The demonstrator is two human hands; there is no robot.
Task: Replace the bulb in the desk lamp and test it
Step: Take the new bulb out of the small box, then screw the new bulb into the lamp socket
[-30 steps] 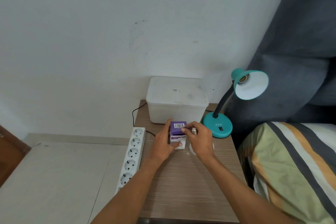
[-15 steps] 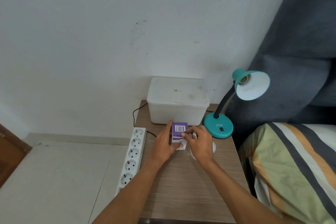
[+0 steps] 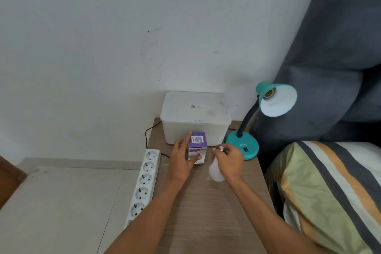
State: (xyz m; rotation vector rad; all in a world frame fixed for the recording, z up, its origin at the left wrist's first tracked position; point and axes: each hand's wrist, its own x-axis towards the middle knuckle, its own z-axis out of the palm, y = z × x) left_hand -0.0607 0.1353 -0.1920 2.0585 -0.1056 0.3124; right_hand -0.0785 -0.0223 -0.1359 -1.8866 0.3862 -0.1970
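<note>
from my seat i see the left hand (image 3: 181, 163) gripping the purple and white bulb box (image 3: 196, 148), fingers behind its left side and the thumb pressed on its front face. the box stands upright on the wooden desk (image 3: 206, 212), just in front of the white plastic container (image 3: 195, 115), barcode flap facing up.

the right hand (image 3: 228, 163) is wrapped around the white bulb (image 3: 214, 173), fingers curled at its neck. the metal screw base pokes out above the knuckles and the round glass end hangs below the palm, close to the desk top; i can't quite tell whether the glass touches the wood. the bulb sits just beside the box, to its right, clear of it.

the teal desk lamp (image 3: 243, 146) stands at the back right corner of the desk, its round base just beyond the right hand. its dark gooseneck curves up to the teal shade (image 3: 276, 99), which tilts toward me and shows a bare brass socket (image 3: 269, 94) inside.

a white power strip (image 3: 144, 181) lies along the left edge of the desk, and a black cable (image 3: 147, 134) runs up from near it behind the container. a striped bed cover (image 3: 329, 192) fills the lower right, with dark grey fabric (image 3: 340, 57) above it.
</note>
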